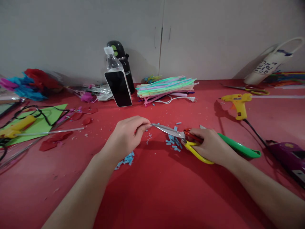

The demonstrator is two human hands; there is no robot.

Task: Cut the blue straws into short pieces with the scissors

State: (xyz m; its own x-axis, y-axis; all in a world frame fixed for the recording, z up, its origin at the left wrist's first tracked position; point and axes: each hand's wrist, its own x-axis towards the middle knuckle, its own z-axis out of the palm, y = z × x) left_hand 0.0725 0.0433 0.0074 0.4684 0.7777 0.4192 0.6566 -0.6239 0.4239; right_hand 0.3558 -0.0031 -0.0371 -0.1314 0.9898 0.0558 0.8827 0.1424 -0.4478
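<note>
My right hand point(209, 144) grips scissors point(170, 131) with a red and a yellow handle loop, the blades pointing left. At their tip, my left hand point(130, 133) is closed in a pinch. Whatever lies between thumb and finger is too small or hidden to name. Small blue cut pieces point(175, 146) lie in a heap beneath the blades. A second heap of blue pieces point(127, 160) sits beside my left wrist, partly covered by it. Behind my right hand, a green-handled tool point(240, 148) rests on the red table point(157, 194).
A phone point(119, 89) leans on a clear bottle point(112, 60), near a black flask point(128, 74). Pastel pipe cleaners point(166, 86) are piled at the back. A yellow glue gun point(238, 103) stands right; another glue gun point(21, 125) lies left on green paper point(51, 114). A white bottle point(264, 68) leans against the wall.
</note>
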